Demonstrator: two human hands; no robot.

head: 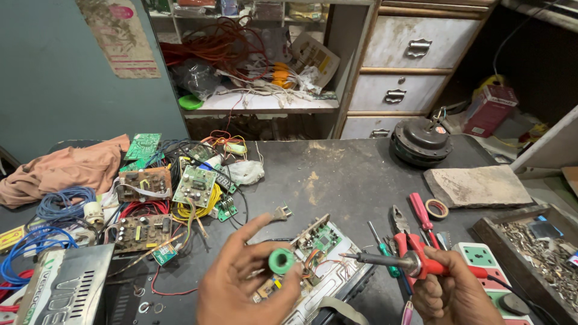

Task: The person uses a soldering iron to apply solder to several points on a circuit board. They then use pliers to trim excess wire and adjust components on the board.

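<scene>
My left hand [244, 280] holds a small green spool of solder wire [280, 260] between thumb and fingers, raised above the workbench. My right hand [454, 292] grips the red handle of a soldering iron [391, 260], whose metal tip points left toward the spool. Under both hands lies an opened device with a green circuit board [323, 239] and several wires. The iron's tip and the spool are a little apart.
A pile of circuit boards [194, 185] and coloured wires fills the left of the dark bench. Pliers [400, 224], screwdrivers and a tape roll [437, 209] lie to the right, beside a power strip [481, 256] and a box of metal scraps [542, 253]. A motor [421, 141] sits behind.
</scene>
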